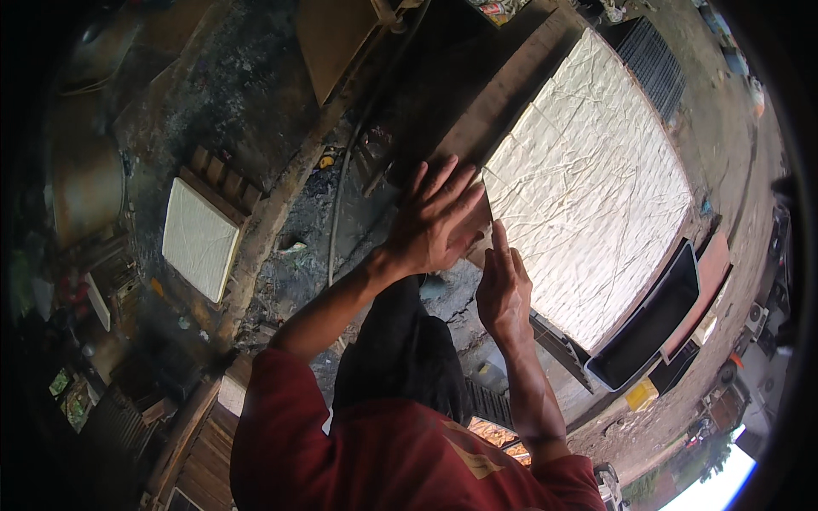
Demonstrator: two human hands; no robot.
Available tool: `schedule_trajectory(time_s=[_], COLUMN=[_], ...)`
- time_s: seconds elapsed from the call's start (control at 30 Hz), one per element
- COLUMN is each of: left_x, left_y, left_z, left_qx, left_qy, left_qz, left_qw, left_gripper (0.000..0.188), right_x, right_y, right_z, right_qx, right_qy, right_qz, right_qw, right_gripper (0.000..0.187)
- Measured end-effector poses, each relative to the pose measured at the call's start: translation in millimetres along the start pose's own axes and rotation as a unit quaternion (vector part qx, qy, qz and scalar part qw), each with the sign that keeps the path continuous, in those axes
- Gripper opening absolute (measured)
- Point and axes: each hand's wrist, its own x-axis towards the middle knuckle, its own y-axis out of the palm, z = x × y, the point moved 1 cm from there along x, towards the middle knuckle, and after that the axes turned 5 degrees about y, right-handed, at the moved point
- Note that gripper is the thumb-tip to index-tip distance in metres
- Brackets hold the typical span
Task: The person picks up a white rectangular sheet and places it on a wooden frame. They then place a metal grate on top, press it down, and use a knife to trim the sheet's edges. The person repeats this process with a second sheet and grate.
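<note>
A large cream-white slab (596, 187) with a creased, dimpled surface lies right of centre. Along its left edge runs a long brown wooden board (503, 89). My left hand (430, 223) lies on the near end of this board, palm down with its fingers spread, close to the slab's corner. Beside that corner, my right hand (504, 294) is closed with the index finger stretched forward. A thin dark blade-like strip (487, 200) runs ahead of that fingertip, between the board and the slab. Whatever handle it has is hidden in my fingers.
A smaller white slab (201, 240) lies to the left beside wooden slats. An open black bin (648, 319) stands against the large slab's right side, with a yellow object (641, 393) below it. A dark hose (341, 187) crosses the sooty, littered ground left of my hands.
</note>
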Motion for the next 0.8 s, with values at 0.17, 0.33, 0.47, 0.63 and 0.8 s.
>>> schedule_trajectory(time_s=[0.17,0.33,0.47,0.63,0.8], left_x=[-11.6,-26.8,-24.8,-21.0,25.1], left_y=[3.3,15.1,18.5,7.8,-1.8], left_z=[-13.5,-33.0,-29.4,-33.4,-18.8], left_qx=[-0.011,0.04,0.102,0.038,0.047], left_qy=[-0.002,0.112,0.149,0.106,-0.004], left_qz=[-0.002,0.103,0.103,0.104,0.04], left_qw=[1.0,0.988,0.978,0.988,0.998], left_gripper=[0.068,0.066,0.059,0.074,0.076], right_x=[-46.3,-122.0,-191.1,-182.7,-57.3], right_y=[-4.0,-10.3,-40.0,-65.5,-44.1], right_z=[-16.1,-33.0,-32.4,-23.8,-22.0], right_qx=[-0.006,-0.009,0.007,0.061,0.035], right_qy=[0.024,0.056,0.163,0.12,0.092], right_qz=[0.017,0.014,0.162,0.032,-0.025], right_qw=[1.0,0.998,0.973,0.99,0.995], right_gripper=[0.062,0.059,0.057,0.053,0.048])
